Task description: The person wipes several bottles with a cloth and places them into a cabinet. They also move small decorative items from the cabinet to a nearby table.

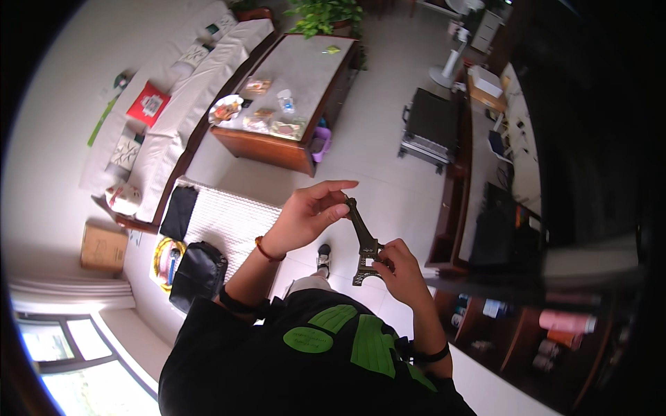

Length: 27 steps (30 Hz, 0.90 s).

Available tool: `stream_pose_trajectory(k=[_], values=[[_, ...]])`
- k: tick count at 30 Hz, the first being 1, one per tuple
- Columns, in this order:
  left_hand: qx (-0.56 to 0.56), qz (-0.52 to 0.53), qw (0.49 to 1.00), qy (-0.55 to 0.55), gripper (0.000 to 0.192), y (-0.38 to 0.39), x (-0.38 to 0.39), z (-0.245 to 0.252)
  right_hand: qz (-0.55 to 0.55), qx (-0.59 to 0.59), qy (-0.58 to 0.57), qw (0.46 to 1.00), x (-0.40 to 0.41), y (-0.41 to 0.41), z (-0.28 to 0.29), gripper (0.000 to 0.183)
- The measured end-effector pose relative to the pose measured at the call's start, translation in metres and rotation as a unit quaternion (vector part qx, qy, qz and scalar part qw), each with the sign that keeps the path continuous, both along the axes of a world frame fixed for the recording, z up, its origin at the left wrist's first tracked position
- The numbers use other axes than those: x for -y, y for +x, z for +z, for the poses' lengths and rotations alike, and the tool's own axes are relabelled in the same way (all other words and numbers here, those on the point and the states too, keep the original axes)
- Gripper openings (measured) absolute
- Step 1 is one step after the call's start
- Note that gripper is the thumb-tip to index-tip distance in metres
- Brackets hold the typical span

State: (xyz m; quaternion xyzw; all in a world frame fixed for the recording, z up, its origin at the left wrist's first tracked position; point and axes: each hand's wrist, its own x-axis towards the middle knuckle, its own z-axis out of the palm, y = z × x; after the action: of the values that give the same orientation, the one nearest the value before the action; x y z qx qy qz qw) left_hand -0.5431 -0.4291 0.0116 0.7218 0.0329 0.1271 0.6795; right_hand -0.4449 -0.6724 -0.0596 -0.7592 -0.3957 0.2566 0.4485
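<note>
A dark metal-looking model of the Eiffel Tower (366,240) is held up in front of my body, tilted, with its narrow end towards the upper left. The thumb and fingers of my left hand (317,210) pinch that narrow end. Around one side of the wide, openwork base close the fingers of my right hand (399,268). The floor and one shoe (323,257) show below the model.
A wooden coffee table (291,151) with food packages and a plate (226,110) stands ahead, beside a long sofa (174,122). A suitcase (431,122) lies ahead right by a long cabinet (452,208). On the white-covered seat (234,208) at left lies a black bag (199,275).
</note>
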Motion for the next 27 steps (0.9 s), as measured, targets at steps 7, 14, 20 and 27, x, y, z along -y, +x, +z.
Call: stream_pose_trajectory(k=[7, 14, 20, 27], values=[[-0.010, 0.126, 0.989, 0.075, 0.015, 0.031, -0.139, -0.017, 0.071, 0.051, -0.023, 0.996, -0.160, 0.079, -0.004, 0.015], [-0.015, 0.104, 0.981, 0.165, 0.017, 0.130, -0.247, -0.018, 0.059, 0.064, -0.033, 0.996, -0.255, 0.181, -0.016, 0.016], [-0.078, 0.099, 0.944, 0.304, 0.020, 0.248, -0.315, -0.038, 0.107, 0.119, -0.070, 0.985, -0.325, 0.320, -0.039, 0.017], [-0.089, 0.109, 0.933, 0.332, 0.017, 0.403, -0.401, -0.053, 0.193, 0.091, -0.038, 0.976, -0.435, 0.495, -0.070, 0.017]])
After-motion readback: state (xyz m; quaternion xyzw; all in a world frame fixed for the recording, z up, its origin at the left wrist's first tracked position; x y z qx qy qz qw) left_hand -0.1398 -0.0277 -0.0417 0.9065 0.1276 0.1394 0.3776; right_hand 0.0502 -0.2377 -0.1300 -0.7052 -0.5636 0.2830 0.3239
